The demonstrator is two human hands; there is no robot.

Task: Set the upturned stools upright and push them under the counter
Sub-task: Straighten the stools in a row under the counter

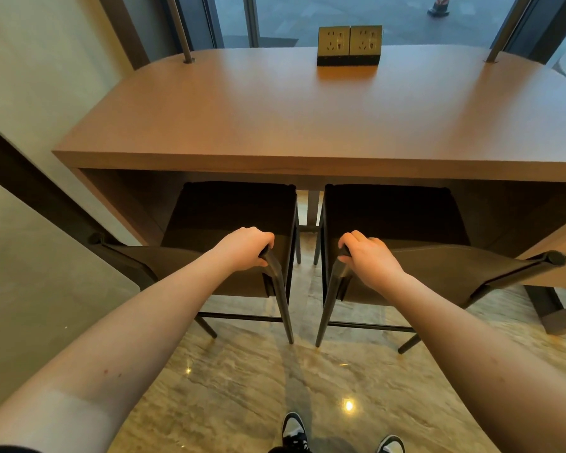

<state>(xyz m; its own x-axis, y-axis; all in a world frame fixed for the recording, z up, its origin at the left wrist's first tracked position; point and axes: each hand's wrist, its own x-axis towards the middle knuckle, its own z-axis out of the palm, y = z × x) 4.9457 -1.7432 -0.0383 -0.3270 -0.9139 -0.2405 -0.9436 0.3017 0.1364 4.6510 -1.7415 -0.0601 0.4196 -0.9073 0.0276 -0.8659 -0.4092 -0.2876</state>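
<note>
Stools (229, 210) upright, seats half under counter (275, 125) edge, hands (245, 246) gripping backrests.

Dark-brown stools (229, 210); tan counter (275, 119)

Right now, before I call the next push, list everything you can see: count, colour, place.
stools: two, dark brown with black legs, upright, left stool and right stool, seats partly under the counter
counter: one, brown wood, by the window
socket blocks: two, brass-coloured, side by side at the counter's far edge
posts: two, grey metal, at the counter's far corners
floor: glossy beige stone
shoes: two, black and white, bottom edge
hands: left hand grips the left stool's backrest, right hand grips the right stool's backrest
</note>
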